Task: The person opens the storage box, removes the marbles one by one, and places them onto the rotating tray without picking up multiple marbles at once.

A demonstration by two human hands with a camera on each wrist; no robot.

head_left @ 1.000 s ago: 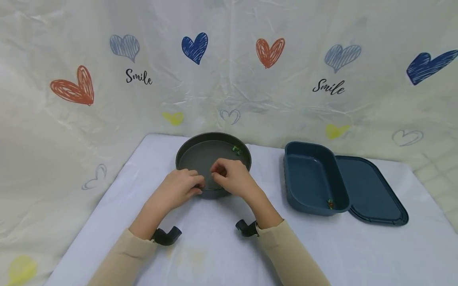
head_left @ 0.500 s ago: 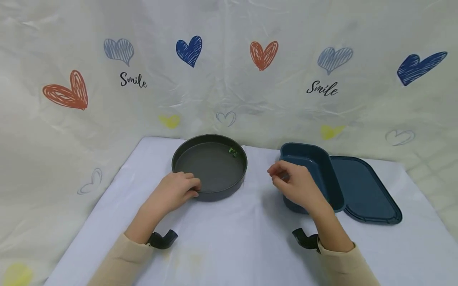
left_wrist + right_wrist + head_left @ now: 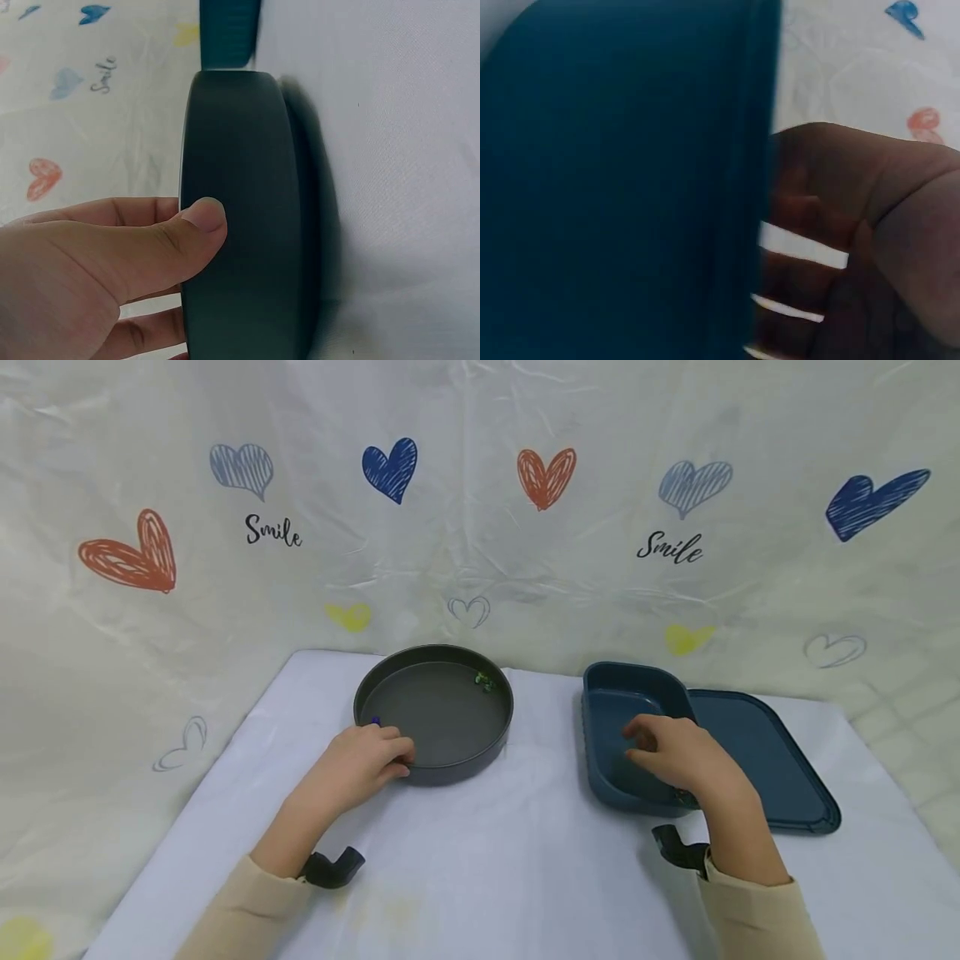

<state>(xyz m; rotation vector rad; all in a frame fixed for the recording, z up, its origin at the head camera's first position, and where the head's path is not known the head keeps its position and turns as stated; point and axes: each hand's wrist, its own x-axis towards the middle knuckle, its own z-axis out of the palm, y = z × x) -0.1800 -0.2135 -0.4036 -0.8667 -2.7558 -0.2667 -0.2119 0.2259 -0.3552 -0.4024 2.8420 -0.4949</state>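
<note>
My left hand (image 3: 365, 758) grips the near-left rim of a dark grey round pan (image 3: 442, 772), its thumb against the outer wall in the left wrist view. Inside the pan lie a small green thing (image 3: 485, 682) at the far right and a small purple thing (image 3: 376, 721) beside my left fingers. Over the blue rectangular container (image 3: 607, 777) hovers my right hand (image 3: 682, 760), with bent fingers pointing into it. The container's wall hides those fingertips in the right wrist view, and I cannot tell whether they hold anything. A small green-red thing (image 3: 684, 797) peeks out below the right hand.
A flat blue lid (image 3: 765, 752) lies right of the container, partly behind it. White cloth (image 3: 525, 860) covers the table, and a sheet printed with hearts (image 3: 543, 477) stands behind. Bare cloth separates pan and container.
My right hand has moved right, from over the pan to over the blue container. My left hand has stayed on the pan's rim. The small purple thing now shows beside it.
</note>
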